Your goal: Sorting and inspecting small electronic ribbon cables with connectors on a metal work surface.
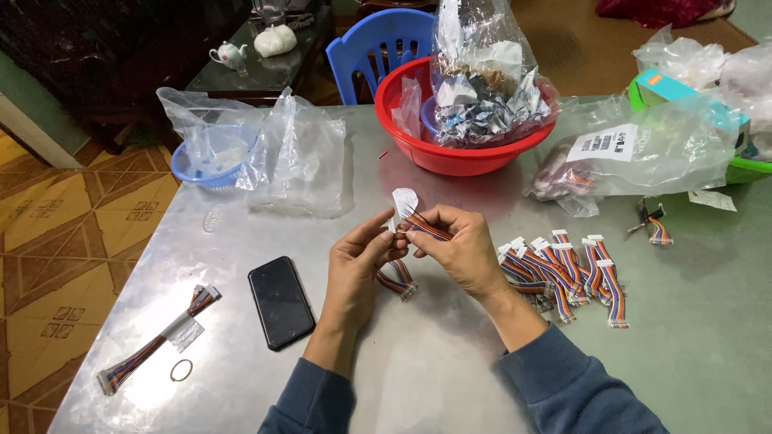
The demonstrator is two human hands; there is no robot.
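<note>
Both hands meet at table centre, above the grey metal tabletop [450, 378]. The right hand [458, 249] pinches the upper end of a short multicoloured ribbon cable with white connector ends [418, 227] — thumb and forefinger closed on it just below the small white paper tab [404, 201] at its top. The left hand [358, 269] grips the same cable lower down, fingers curled round it; the cable's lower loop [398, 280] hangs out below the palm.

Key relation: the cable's long axis runs from upper right, at the right hand's fingertips, down-left into the left hand — so it lies between the 2 hands, touching both, neither nearer.

Just right of the right wrist lies a row of finished folded ribbon cables [571, 273] on the table. A black phone [281, 301] lies flat left of the left forearm; farther left, a long taped cable bundle [153, 341].
</note>
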